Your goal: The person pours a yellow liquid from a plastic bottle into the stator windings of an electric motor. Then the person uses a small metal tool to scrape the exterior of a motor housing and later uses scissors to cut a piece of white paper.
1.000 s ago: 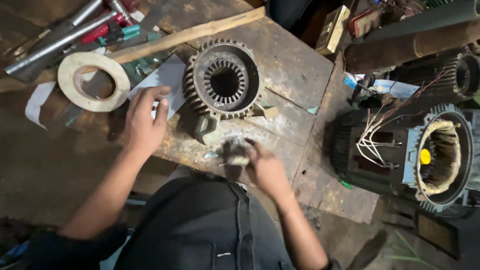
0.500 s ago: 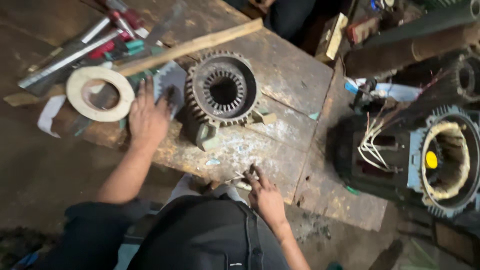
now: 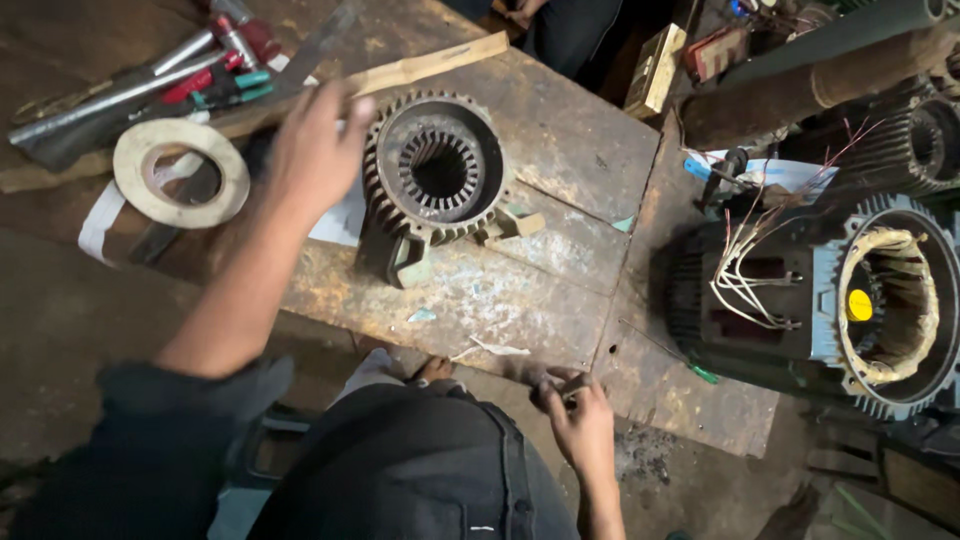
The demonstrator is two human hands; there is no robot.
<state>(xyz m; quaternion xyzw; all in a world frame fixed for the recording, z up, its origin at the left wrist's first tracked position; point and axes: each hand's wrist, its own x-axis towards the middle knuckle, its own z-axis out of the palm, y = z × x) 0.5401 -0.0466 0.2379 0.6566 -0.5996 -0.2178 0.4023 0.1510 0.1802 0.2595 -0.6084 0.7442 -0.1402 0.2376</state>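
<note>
Lying seemingly beside left hand (image 3: pixel 312 150): stator (image 3: pixel 437 170)

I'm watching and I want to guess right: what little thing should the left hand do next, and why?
Probably settle onto the finned rim of the motor stator to steady it. The left hand is blurred just beside its rim, touching or nearly so. The stator stands alone on the rusty metal table, while the right hand is down at the table's near edge, fingers curled around something small.

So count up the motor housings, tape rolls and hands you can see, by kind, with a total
Finned motor housings: 3, the empty stator, the wired motor and a dark one, top right
Tape rolls: 1
Hands: 2, left hand, right hand
Total: 6
</note>
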